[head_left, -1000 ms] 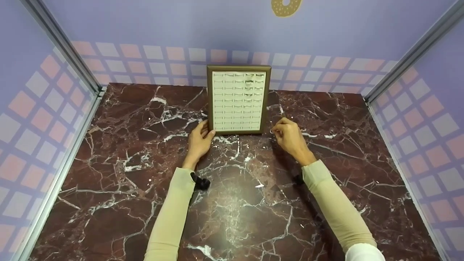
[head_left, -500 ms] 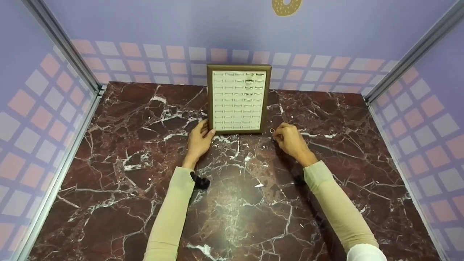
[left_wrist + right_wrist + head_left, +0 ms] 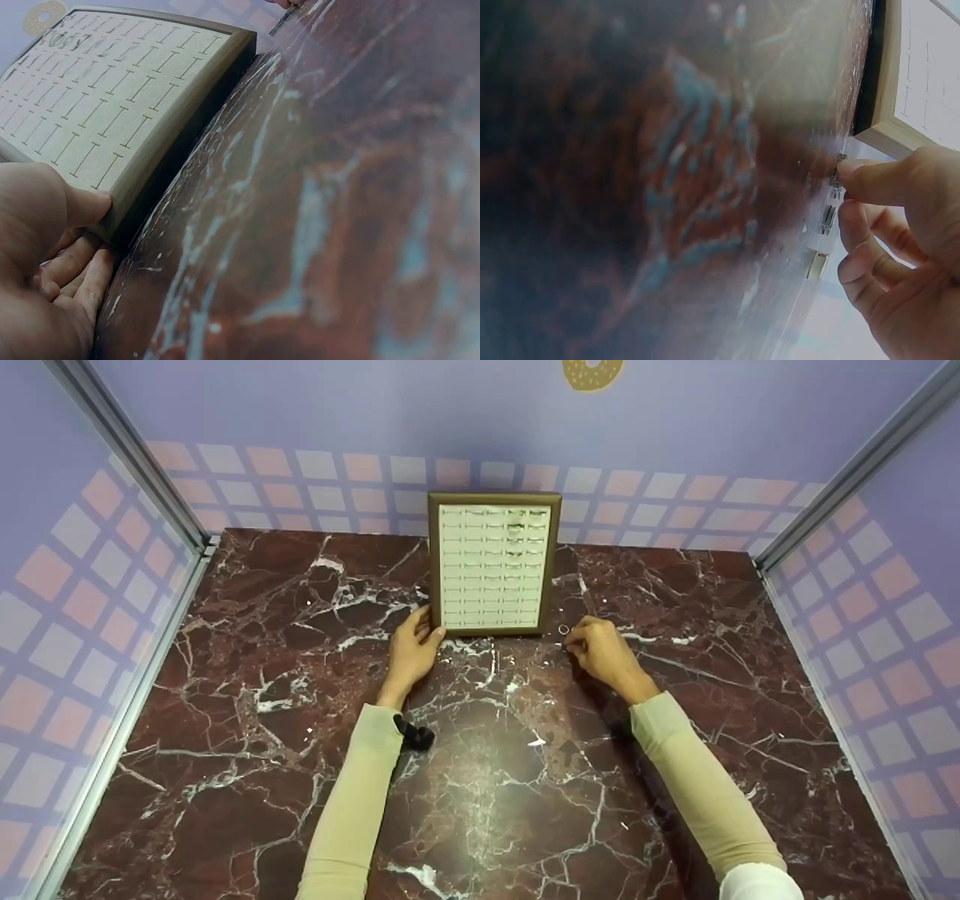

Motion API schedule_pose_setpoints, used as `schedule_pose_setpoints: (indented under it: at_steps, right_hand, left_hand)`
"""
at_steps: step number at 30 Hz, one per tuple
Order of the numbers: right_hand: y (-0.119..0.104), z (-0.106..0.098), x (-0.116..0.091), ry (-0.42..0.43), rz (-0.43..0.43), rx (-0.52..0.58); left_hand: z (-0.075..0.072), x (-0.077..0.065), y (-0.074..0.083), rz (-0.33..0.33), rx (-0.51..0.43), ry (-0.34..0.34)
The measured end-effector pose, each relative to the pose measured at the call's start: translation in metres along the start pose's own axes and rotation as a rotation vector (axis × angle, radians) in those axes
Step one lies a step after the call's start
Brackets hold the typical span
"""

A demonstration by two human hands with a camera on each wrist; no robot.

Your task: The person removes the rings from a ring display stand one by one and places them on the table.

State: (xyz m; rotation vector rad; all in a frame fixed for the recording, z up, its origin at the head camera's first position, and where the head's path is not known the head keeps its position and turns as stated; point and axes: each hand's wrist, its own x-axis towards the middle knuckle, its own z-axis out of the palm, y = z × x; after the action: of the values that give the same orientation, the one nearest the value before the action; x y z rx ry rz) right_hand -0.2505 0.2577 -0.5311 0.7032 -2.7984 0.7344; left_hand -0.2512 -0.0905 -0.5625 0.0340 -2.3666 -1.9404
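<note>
A ring display board (image 3: 491, 566) in a brown frame leans upright by the back wall, with rows of slots in its pale face. Several rings (image 3: 516, 526) sit in its upper right slots. My left hand (image 3: 413, 655) holds the frame's lower left corner, thumb on the front and fingers behind, as the left wrist view shows. Right of the board, my right hand (image 3: 602, 652) has thumb and fingers pinched at a small metal ring (image 3: 838, 174) by the tabletop. Beside these fingertips lies a thin round ring (image 3: 563, 630).
More small metal pieces (image 3: 828, 219) show beyond the right fingers in the right wrist view. The dark red marble tabletop (image 3: 262, 780) has white veins. Lilac panels with pink and white squares (image 3: 345, 472) enclose it at the back and sides.
My right hand has shifted slightly right and towards me, and the thin round ring now shows apart from its fingertips. My left hand and the board have stayed in place.
</note>
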Motion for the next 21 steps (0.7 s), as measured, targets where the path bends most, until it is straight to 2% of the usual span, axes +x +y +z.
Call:
schedule_pose_setpoints:
  at_steps: [8,21]
  right_hand:
    - [-0.009,-0.01,0.009,0.043,0.027,0.002]
    - [-0.036,-0.033,0.046,0.292,-0.038,0.073]
  left_hand:
    - [0.0,0.0,0.0,-0.005,-0.001,-0.001]
    - [0.0,-0.001,0.001,0.012,0.032,0.004]
